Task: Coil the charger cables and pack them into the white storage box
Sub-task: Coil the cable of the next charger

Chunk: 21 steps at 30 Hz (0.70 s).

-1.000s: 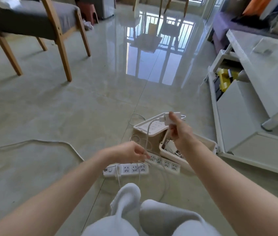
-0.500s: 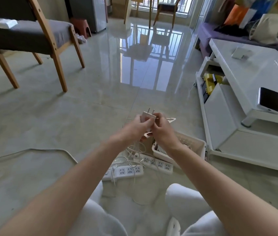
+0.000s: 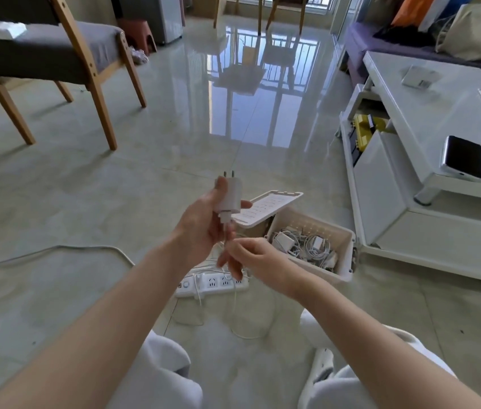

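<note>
Left hand [image 3: 204, 228] now alone grips charger plug [image 3: 229, 196], prongs up, frame centre; right hand [image 3: 251, 256] has slid below it, fingers pinching cable [image 3: 235, 305]; coiling likely starting; white storage box [image 3: 348, 255] right of centre, open.

My right hand [image 3: 252, 258] covers part of the power strip [image 3: 204, 284]; cables [image 3: 314, 247] inside the white box [image 3: 349, 255] blur together.

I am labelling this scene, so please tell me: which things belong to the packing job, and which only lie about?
Job: charger plug in left hand; its cable pinched by right hand; white storage box with coiled chargers; box lid.
Lying about: phone; wooden chair; white table.
</note>
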Available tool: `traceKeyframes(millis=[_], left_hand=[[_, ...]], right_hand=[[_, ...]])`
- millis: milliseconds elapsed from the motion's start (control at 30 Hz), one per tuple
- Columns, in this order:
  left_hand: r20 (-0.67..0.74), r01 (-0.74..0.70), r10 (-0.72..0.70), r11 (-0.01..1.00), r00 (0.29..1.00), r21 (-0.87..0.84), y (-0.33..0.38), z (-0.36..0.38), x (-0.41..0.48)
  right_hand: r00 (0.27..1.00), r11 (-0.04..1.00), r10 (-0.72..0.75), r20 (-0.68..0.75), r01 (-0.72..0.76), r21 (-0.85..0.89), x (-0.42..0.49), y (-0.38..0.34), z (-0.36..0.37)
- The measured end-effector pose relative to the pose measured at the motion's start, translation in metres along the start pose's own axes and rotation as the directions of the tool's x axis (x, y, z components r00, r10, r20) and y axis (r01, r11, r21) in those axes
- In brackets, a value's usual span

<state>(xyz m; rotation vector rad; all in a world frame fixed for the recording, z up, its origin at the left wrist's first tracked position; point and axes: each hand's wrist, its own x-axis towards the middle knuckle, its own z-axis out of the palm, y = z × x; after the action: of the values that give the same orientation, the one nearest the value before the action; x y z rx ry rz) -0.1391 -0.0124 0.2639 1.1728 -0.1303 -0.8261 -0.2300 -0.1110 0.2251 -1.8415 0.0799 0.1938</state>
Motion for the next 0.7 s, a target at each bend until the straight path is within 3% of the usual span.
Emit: traceKeyframes(millis=[67, 167, 367, 467, 600, 700], left_hand=[[0.054, 0.052, -0.052, 0.999, 0.997, -0.003, 0.002, -0.007, -0.008], [0.22, 0.134, -0.135, 0.991, 0.966, 0.018, 0.003, -0.013, -0.019], [0.419, 0.245, -0.363, 0.919, 0.832, 0.31, -0.005, -0.025, -0.04], [0.341, 0.183, -0.418, 0.816, 0.842, 0.548, -0.014, -0.033, -0.042], [0.14, 0.074, -0.356, 0.526, 0.924, 0.847, -0.028, -0.041, -0.039], [0.079, 0.03, -0.269, 0.379, 0.96, 0.925, -0.034, -0.045, -0.032]], right_hand=[[1.0, 0.983, 0.008, 0.024, -0.003, -0.183, -0.005, 0.008, -0.001], [0.999, 0.872, -0.034, 0.005, 0.032, -0.489, -0.012, 0.029, -0.007], [0.998, 0.746, 0.054, -0.019, -0.053, -0.663, -0.021, 0.066, -0.034], [0.988, 0.696, 0.065, -0.137, -0.143, -0.703, -0.029, 0.067, -0.052], [0.965, 0.581, -0.144, -0.221, -0.098, -0.808, -0.046, 0.048, -0.05], [0.925, 0.602, -0.279, -0.257, -0.04, -0.798, -0.056, 0.04, -0.036]])
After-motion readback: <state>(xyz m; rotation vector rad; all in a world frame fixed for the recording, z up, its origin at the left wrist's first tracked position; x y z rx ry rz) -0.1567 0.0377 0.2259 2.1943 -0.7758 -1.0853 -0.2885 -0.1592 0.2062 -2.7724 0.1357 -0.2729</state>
